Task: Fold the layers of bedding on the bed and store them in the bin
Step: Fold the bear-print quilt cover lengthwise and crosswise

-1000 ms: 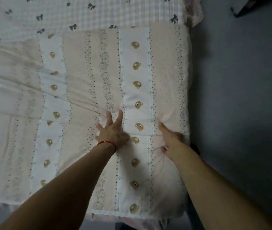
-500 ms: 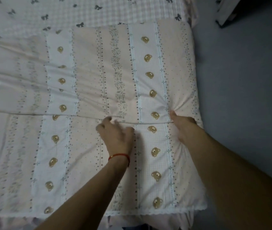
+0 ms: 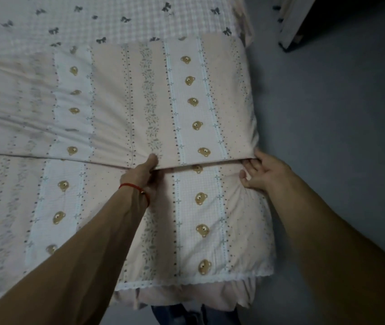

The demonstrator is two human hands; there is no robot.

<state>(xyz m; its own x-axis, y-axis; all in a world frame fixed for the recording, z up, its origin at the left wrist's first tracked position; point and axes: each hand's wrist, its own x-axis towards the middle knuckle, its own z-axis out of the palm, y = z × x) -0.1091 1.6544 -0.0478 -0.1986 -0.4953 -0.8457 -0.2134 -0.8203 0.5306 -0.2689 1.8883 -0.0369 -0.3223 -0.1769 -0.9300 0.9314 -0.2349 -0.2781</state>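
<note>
Both hands pinch a raised crease across the bear-print quilt (image 3: 193,113): the left hand (image 3: 139,177) mid-width, the right hand (image 3: 260,174) at its floor-side edge. Folding looks barely begun; the gingham sheet (image 3: 116,17) beyond lies flat, and no bin shows.

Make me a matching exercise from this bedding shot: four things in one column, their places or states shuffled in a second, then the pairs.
1. left hand
2. right hand
3. bow-print sheet
4. red bracelet

A. at the bed's far end
B. around the left wrist
C. pinching the quilt fold mid-bed
D. fingers tucked under the fold at the bed's edge

Pairs: 1-C, 2-D, 3-A, 4-B
</note>
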